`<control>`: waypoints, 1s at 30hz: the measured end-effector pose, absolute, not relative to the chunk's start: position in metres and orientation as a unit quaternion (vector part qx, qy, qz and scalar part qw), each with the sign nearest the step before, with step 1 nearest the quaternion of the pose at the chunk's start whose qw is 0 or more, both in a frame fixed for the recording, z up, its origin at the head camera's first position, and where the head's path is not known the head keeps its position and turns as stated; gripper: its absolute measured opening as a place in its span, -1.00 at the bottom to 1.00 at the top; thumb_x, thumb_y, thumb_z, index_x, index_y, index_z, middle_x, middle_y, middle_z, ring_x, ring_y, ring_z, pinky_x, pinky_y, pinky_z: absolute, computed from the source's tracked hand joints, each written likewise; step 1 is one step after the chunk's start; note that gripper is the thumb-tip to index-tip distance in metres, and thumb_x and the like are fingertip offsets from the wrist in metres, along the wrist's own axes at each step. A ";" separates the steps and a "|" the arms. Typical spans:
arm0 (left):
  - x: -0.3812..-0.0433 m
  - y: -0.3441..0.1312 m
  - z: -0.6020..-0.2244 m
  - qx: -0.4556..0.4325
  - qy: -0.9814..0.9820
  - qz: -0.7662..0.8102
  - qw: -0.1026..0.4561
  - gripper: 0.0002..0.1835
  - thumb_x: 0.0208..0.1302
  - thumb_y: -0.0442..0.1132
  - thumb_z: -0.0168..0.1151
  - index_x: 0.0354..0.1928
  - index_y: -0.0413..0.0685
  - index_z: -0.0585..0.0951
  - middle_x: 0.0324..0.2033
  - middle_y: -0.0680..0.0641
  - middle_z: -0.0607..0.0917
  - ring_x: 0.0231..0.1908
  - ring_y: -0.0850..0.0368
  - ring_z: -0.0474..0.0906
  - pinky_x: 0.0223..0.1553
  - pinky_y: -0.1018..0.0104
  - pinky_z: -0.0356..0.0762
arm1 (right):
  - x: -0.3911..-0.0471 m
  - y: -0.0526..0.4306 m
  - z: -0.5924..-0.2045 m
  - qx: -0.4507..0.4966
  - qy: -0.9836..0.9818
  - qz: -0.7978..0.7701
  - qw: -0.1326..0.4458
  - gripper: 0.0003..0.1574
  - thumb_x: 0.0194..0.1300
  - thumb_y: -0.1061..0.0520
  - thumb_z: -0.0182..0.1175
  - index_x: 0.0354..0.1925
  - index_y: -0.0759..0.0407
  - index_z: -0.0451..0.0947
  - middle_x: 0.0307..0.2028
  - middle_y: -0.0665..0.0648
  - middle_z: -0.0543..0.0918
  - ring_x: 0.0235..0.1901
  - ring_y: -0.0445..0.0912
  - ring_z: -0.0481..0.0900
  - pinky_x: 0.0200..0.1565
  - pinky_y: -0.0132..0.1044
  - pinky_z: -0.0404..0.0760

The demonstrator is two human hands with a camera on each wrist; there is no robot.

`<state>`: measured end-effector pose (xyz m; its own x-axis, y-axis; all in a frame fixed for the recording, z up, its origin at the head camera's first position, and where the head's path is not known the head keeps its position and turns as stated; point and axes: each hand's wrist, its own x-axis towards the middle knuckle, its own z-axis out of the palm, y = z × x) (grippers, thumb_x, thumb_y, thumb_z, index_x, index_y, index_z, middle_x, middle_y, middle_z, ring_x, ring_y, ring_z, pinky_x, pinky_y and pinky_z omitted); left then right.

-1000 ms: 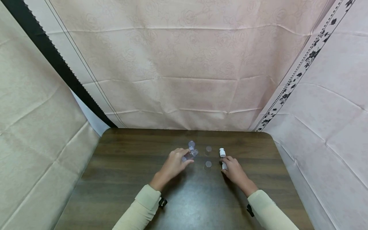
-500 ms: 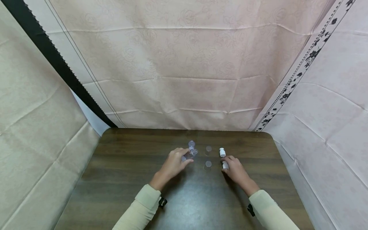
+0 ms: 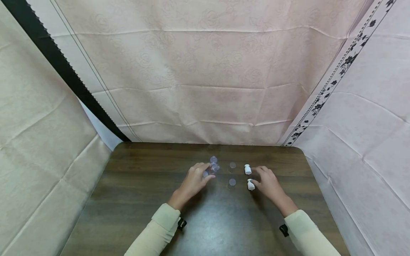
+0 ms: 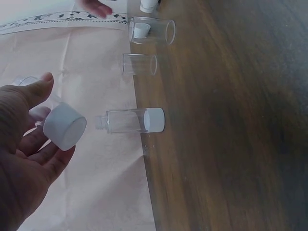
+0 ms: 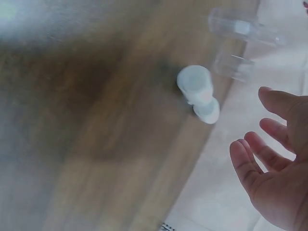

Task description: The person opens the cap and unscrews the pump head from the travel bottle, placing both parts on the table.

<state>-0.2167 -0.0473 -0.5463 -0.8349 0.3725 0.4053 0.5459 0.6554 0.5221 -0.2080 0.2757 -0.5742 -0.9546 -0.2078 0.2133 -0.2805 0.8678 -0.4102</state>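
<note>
My left hand (image 3: 194,177) grips a small clear bottle (image 3: 215,167) between thumb and fingers. Its white base (image 4: 65,126) faces the table in the left wrist view, and the bottle leans, raised off the wood. Just beyond it stands a second clear bottle (image 4: 125,120) with a white bottom, upright. On the right, my right hand (image 3: 268,182) holds nothing, fingers spread apart. It hovers beside two white pump tops, the far one (image 3: 248,169) and the near one (image 3: 251,184), thumb close by the near one.
Two clear cylindrical caps, one far (image 3: 232,165) and one near (image 3: 232,182), stand between the hands on the brown wooden table (image 3: 144,213). Pale cloth (image 3: 205,71) hangs behind the table's far edge and along both sides.
My right hand has let go of the near white pump top and drawn back to the right, fingers spreading. The left hand has barely moved, its bottle tipped slightly.
</note>
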 end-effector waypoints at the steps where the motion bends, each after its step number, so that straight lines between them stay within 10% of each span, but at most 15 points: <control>1: -0.218 -0.047 -0.547 -0.253 -0.901 -0.328 0.130 -0.60 0.23 -0.15 0.52 0.04 -0.20 0.71 -0.13 -0.12 0.77 -0.10 0.03 0.70 -0.10 0.22 0.72 | -0.208 0.276 -0.571 0.126 -0.963 0.225 0.082 -0.44 0.17 0.16 0.53 0.12 0.29 0.64 0.05 0.38 0.65 0.04 0.35 0.60 0.09 0.27 0.55; 30: -0.238 -0.043 -0.583 -0.188 -0.885 -0.412 0.109 -0.60 0.19 -0.29 0.54 0.03 -0.21 0.63 -0.11 -0.23 0.78 -0.09 -0.07 0.76 -0.12 0.08 0.73 | -0.208 0.275 -0.514 0.132 -0.962 0.233 0.061 -0.26 0.30 0.03 0.45 0.35 0.24 0.48 0.26 0.39 0.53 0.26 0.34 0.46 0.27 0.30 0.41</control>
